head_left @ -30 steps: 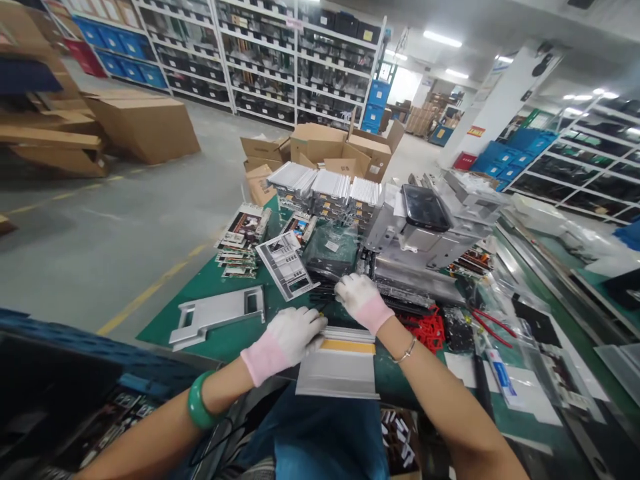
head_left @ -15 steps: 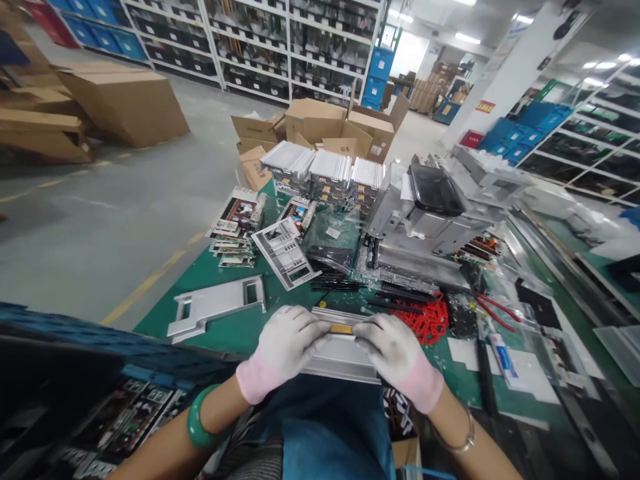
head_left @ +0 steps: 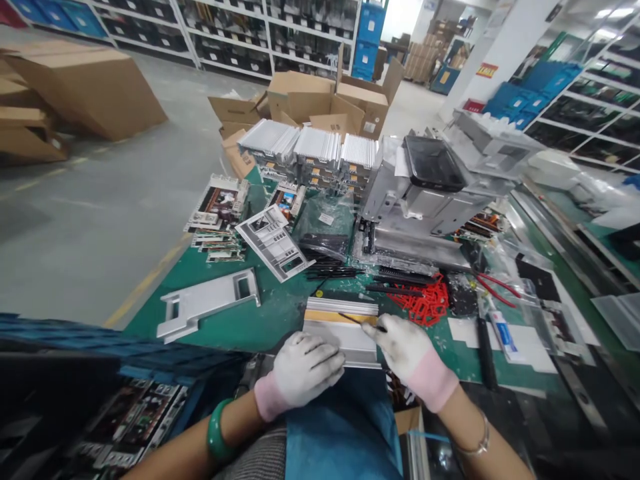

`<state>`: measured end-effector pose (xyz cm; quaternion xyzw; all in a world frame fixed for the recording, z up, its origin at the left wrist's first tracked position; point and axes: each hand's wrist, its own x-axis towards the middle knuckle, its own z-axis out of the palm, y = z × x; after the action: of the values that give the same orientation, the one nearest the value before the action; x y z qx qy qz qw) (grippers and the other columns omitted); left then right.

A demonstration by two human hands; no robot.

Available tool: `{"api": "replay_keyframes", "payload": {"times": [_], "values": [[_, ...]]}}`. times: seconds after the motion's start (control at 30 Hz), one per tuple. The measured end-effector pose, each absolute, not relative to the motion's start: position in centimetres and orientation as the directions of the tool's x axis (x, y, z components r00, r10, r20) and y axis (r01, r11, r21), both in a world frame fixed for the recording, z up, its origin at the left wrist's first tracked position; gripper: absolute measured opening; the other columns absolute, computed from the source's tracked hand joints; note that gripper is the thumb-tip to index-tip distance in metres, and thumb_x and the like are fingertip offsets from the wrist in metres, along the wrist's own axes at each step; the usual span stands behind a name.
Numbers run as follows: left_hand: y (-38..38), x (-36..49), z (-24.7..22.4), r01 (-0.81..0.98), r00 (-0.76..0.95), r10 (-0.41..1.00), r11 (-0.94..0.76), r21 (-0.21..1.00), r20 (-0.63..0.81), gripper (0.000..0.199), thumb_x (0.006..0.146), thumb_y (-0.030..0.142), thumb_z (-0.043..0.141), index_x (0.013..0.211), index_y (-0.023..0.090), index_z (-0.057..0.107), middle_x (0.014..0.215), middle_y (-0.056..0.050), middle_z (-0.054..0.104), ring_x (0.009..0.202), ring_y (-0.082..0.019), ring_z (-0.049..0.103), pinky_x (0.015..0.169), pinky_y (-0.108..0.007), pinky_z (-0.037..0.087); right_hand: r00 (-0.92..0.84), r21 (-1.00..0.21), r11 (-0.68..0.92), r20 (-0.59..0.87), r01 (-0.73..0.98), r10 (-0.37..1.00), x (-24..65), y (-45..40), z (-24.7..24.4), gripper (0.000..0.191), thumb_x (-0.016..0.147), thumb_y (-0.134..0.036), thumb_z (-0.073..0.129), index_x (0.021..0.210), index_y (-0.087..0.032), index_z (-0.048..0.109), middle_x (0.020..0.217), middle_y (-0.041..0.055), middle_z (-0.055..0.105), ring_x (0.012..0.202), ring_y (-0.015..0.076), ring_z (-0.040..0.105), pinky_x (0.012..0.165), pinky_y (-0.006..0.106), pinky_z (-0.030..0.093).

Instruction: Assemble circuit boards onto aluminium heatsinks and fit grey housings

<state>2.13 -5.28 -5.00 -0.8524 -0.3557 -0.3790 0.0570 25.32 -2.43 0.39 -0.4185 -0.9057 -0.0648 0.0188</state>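
Observation:
A silver ribbed metal plate (head_left: 345, 329) with a yellow strip (head_left: 325, 316) across it lies at the table's front edge. My left hand (head_left: 307, 365), in a white glove with a pink cuff, rests on the plate's lower left with its fingers lying flat. In the matching glove, my right hand (head_left: 400, 343) is closed around a thin dark tool (head_left: 350, 319) at the plate's right side. The tool's tip points left over the yellow strip.
Left of the plate lies a silver bracket (head_left: 210, 303). Red clips (head_left: 425, 303) lie to its right. Behind are circuit boards (head_left: 220, 207), finned heat sinks (head_left: 315, 147), a metal machine (head_left: 415, 193) and cardboard boxes (head_left: 305, 93).
My left hand has moved down off the yellow strip onto the lower plate. My right hand has shifted right and now holds the thin dark tool. More of the strip shows.

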Motion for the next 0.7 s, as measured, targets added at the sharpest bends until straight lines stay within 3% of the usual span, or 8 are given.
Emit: {"api": "replay_keyframes", "payload": {"times": [0.13, 0.3, 0.7], "values": [[-5.1, 2.3, -4.7, 0.639, 0.441, 0.550, -0.747, 0.182, 0.710, 0.012, 0.092, 0.031, 0.058, 0.085, 0.024, 0.066, 0.073, 0.006, 0.071, 0.066, -0.013, 0.058, 0.067, -0.033, 0.036, -0.641, 0.144, 0.636, -0.015, 0.758, 0.767, 24.0, -1.9, 0.9, 0.025, 0.092, -0.013, 0.054, 0.108, -0.026, 0.069, 0.084, 0.0046, 0.061, 0.069, 0.0170, 0.056, 0.058, 0.032, 0.035], [-5.3, 2.4, -4.6, 0.638, 0.437, 0.548, -0.748, 0.184, 0.713, 0.016, 0.094, 0.032, 0.055, 0.084, 0.024, 0.065, 0.075, 0.006, 0.071, 0.067, -0.012, 0.059, 0.067, -0.033, 0.035, -0.644, 0.064, 0.655, -0.134, 0.753, 0.753, 22.7, -1.1, 2.3, 0.020, 0.095, -0.015, 0.053, 0.101, -0.024, 0.069, 0.086, 0.0037, 0.064, 0.073, 0.0167, 0.058, 0.061, 0.030, 0.034], [-5.1, 2.2, -4.7, 0.630, 0.456, 0.542, -0.757, 0.175, 0.706, 0.009, 0.091, 0.031, 0.060, 0.087, 0.025, 0.066, 0.075, 0.005, 0.072, 0.071, -0.012, 0.062, 0.070, -0.032, 0.037, -0.494, -0.017, 0.506, -0.252, 0.862, 0.832, 20.9, -0.9, 3.1, 0.030, 0.103, -0.022, 0.035, 0.098, -0.017, 0.064, 0.086, 0.0080, 0.066, 0.074, 0.0178, 0.062, 0.064, 0.030, 0.038]]}}
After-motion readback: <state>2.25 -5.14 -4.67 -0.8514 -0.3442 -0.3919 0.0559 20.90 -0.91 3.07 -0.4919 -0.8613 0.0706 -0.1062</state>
